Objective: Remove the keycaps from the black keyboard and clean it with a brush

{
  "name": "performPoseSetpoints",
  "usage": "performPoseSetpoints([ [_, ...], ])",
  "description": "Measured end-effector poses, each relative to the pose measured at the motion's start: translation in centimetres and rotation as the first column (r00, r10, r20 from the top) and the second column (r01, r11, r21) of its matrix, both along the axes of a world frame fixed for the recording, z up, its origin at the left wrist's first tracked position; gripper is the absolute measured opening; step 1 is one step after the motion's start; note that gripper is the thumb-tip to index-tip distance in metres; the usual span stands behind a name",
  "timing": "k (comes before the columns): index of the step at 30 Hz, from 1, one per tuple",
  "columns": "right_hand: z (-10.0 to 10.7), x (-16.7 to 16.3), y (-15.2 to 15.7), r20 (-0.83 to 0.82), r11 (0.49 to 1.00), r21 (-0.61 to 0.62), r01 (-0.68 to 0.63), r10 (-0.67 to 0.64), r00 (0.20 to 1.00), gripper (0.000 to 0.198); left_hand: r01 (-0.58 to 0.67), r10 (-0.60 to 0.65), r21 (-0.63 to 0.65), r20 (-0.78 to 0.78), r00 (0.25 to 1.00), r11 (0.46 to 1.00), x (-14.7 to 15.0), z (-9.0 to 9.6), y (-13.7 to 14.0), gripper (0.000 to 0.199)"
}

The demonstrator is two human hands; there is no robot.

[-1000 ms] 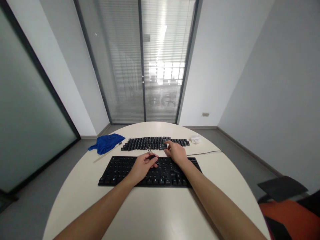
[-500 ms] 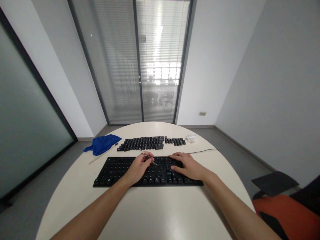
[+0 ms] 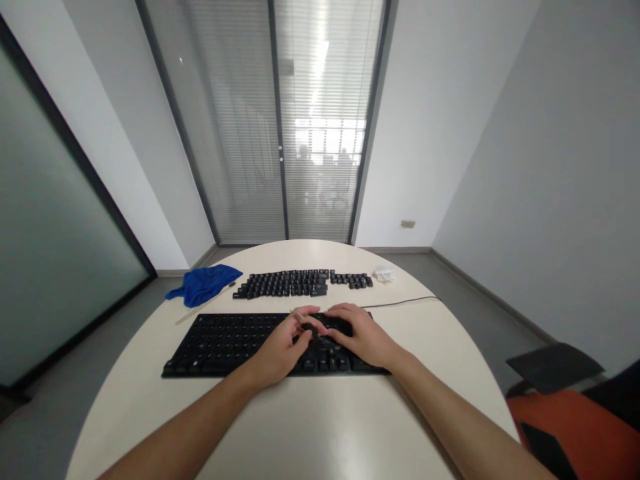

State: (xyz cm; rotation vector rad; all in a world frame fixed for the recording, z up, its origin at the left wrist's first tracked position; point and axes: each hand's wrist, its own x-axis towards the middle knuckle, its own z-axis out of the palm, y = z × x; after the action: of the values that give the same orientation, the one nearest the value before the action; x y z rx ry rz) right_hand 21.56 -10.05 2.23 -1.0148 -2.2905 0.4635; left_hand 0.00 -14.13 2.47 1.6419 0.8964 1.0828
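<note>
A black keyboard (image 3: 227, 343) lies on the table, with keycaps gone from much of it. My left hand (image 3: 283, 343) is over its middle right, fingers closed around thin metal tweezers (image 3: 296, 315); their tips are blurred and partly hidden by the fingers. My right hand (image 3: 363, 337) rests on the keyboard's right part, its fingers bent over the back edge and the thumb on the keys, holding the board. The fingertips of both hands are close together, and I cannot tell whether they touch.
Behind the keyboard, loose keycaps (image 3: 280, 284) lie in rows, with a smaller group (image 3: 353, 280) to their right. A blue cloth (image 3: 207, 285) and a thin brush (image 3: 203, 307) are at the left. Crumpled white tissue (image 3: 384, 274) and a cable (image 3: 405, 302) are at the right.
The keyboard has slid left along with my right hand. My left hand has tilted and shifted slightly right, bringing the hands nearer each other.
</note>
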Motion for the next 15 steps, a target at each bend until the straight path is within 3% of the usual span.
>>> performPoseSetpoints([
  [5, 0.25, -0.12, -0.1, -0.047, 0.999, -0.022, -0.03, 0.029, 0.999, 0.027, 0.032, -0.032, 0.015, -0.04, 0.999, 0.999, -0.18, 0.48, 0.02, 0.015],
  [15, -0.02, -0.35, -0.1, -0.104, 0.998, -0.068, -0.009, 0.002, 0.995, 0.025, -0.011, 0.01, -0.039, -0.024, 1.0, 0.999, 0.26, 0.49, -0.07, 0.018],
])
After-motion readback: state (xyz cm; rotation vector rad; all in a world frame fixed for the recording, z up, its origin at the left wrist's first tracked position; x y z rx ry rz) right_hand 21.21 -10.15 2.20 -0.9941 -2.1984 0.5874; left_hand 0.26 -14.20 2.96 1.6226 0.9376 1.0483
